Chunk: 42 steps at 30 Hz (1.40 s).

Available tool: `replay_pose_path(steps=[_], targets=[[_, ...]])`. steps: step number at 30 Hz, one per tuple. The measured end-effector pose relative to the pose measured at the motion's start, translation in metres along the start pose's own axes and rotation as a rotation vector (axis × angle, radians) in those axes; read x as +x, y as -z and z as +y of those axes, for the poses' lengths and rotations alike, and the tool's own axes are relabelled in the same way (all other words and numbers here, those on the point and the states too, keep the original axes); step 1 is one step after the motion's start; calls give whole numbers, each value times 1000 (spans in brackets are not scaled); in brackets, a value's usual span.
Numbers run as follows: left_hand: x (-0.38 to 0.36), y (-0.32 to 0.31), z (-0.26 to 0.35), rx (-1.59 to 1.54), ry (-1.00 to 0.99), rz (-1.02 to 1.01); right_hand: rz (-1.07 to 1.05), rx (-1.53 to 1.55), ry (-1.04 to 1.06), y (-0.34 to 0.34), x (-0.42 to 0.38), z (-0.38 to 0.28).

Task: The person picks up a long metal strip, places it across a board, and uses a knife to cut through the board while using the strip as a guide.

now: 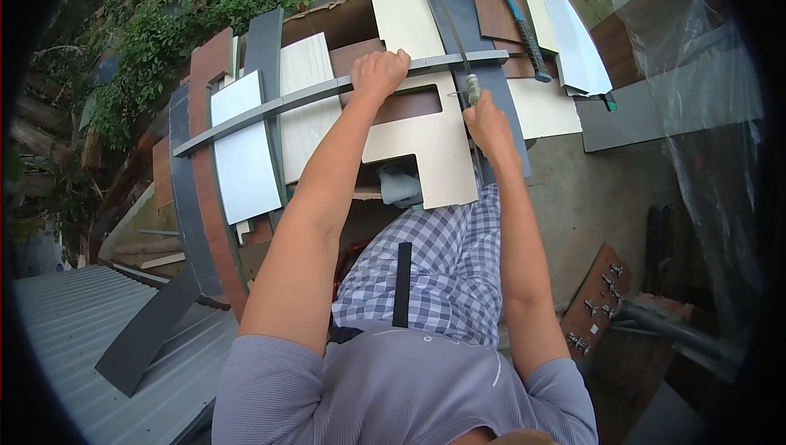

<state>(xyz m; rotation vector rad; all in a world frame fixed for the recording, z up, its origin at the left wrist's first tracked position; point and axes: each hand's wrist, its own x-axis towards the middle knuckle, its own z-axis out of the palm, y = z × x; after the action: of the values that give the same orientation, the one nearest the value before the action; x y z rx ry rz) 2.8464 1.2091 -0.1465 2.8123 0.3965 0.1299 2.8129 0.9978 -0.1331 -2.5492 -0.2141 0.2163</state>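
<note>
My left hand (379, 75) is closed round a long grey metal bar (303, 99), near its middle. The bar lies slantwise across a row of panel offcuts. Closed on a pale, greenish handle, my right hand (491, 127) holds a long thin tool (472, 89). Its narrow shaft points away from me and crosses over the bar near the right end, above a dark blue-grey panel (501, 113). Left of that tool is a cream panel (438, 146) with rectangular cutouts. A white panel (240, 150) lies under the bar's left part.
A hammer (522, 27) with a blue-and-black handle rests on panels at the upper right. Clear plastic sheeting (708, 117) hangs at right. Lower right stands a brown board (598, 298) with metal fittings. Corrugated sheet (61, 322) lies at lower left, and plants (172, 44) grow behind.
</note>
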Motion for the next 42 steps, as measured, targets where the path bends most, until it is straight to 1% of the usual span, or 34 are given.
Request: replay_pose_path(steps=[3,4,5,6,8,11,16,20,22,24,26,29,32,37,42], targets=[[0,-1,1,3,-5,-5,-16,37,-29,4,-48,11],[0,-1,1,1,-7,-2,-53,40,-94,6,-63,15],[0,0,0,3,-7,0,-93,46,-158,6,-70,16],[0,-2,-2,4,-6,-8,-99,47,-164,7,-72,15],[-1,-4,-3,-51,-62,56,-106,82,-154,11,-74,16],[-1,-4,-1,-48,-54,52,-65,17,-103,6,-42,13],[1,-4,-2,-45,-31,56,2,14,-35,-3,26,-7],[0,-2,0,-21,-31,41,17,6,2,-4,28,-5],[0,-1,-2,10,-24,32,-4,27,-3,0,12,-2],[0,-4,-3,-54,-46,68,-28,46,-18,2,-19,4],[0,-4,-1,-61,-45,58,-46,72,-96,4,-50,12],[0,-4,-4,-50,-57,46,-85,64,-158,6,-74,14],[1,-5,-2,-50,-60,60,-68,66,-121,7,-61,12],[1,-7,-4,-47,-50,71,-26,39,-52,1,7,-3],[1,-7,-3,-42,-48,74,0,8,-10,0,11,-6]])
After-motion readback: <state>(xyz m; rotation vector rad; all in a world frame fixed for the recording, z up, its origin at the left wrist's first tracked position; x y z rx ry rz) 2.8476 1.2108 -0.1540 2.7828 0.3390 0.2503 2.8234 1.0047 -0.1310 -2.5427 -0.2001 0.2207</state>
